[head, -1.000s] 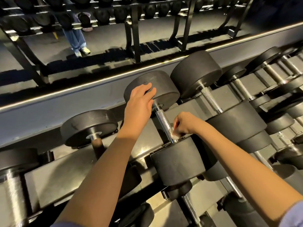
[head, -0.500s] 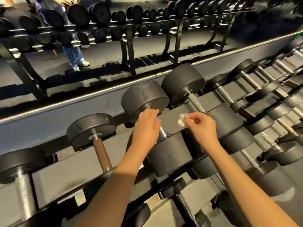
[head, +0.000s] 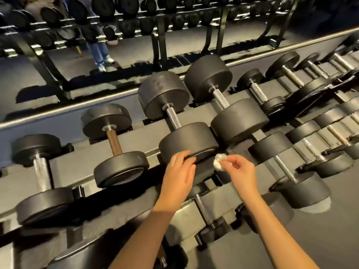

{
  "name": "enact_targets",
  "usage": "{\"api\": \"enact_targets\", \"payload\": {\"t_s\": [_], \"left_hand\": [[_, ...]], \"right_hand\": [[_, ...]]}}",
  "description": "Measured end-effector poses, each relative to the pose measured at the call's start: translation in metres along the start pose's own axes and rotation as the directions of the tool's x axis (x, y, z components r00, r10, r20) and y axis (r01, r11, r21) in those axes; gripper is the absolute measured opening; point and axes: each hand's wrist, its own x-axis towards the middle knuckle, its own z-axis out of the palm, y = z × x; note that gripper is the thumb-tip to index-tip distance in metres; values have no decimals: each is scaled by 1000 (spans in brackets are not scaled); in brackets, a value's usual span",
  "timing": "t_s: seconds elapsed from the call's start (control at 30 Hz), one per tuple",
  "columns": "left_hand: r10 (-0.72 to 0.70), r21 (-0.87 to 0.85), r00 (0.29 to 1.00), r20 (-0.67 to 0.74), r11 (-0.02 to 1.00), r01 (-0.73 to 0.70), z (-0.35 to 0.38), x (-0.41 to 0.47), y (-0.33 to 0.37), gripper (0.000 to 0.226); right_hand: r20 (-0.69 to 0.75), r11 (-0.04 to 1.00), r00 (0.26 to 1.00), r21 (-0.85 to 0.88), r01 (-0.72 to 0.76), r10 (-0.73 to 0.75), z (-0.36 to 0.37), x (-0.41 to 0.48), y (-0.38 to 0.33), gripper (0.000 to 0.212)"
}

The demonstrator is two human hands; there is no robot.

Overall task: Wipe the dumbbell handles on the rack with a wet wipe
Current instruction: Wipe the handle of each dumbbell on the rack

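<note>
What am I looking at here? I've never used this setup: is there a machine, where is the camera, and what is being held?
There is no machine. These are a person's two bare hands, seen from one wide-angle camera worn on the head, looking forward and down. In front stands a dumbbell rack with black dumbbells lying in rows. The left hand rests its fingers on the near head of the dumbbell with the knurled metal handle. The right hand pinches a crumpled white wet wipe just right of that head, on no handle at this moment. Further left lies a dumbbell with a brown handle. More racks and a person's legs show at the back.
</note>
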Motion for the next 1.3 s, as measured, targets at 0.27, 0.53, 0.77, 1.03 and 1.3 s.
{"api": "enact_targets", "payload": {"t_s": [0.27,0.53,0.77,1.03,1.3], "left_hand": [[-99,147,985,142,986,78,66,-59,-18,48],[-261,157,925,278,962,224,130,-89,-59,37],[-338,187,881,331,939,289,184,-91,-94,61],[-320,218,922,219,937,273,217,-90,-112,62],[-272,219,934,233,950,222,213,-93,-116,57]], "right_hand": [[129,986,980,-94,-138,150,-13,-40,104,17],[165,959,959,-209,-193,229,1,-45,194,11],[171,953,967,-270,-136,187,31,-18,247,14],[73,939,987,-323,-113,144,73,26,281,24],[262,917,960,-398,17,95,66,30,304,12]]}}
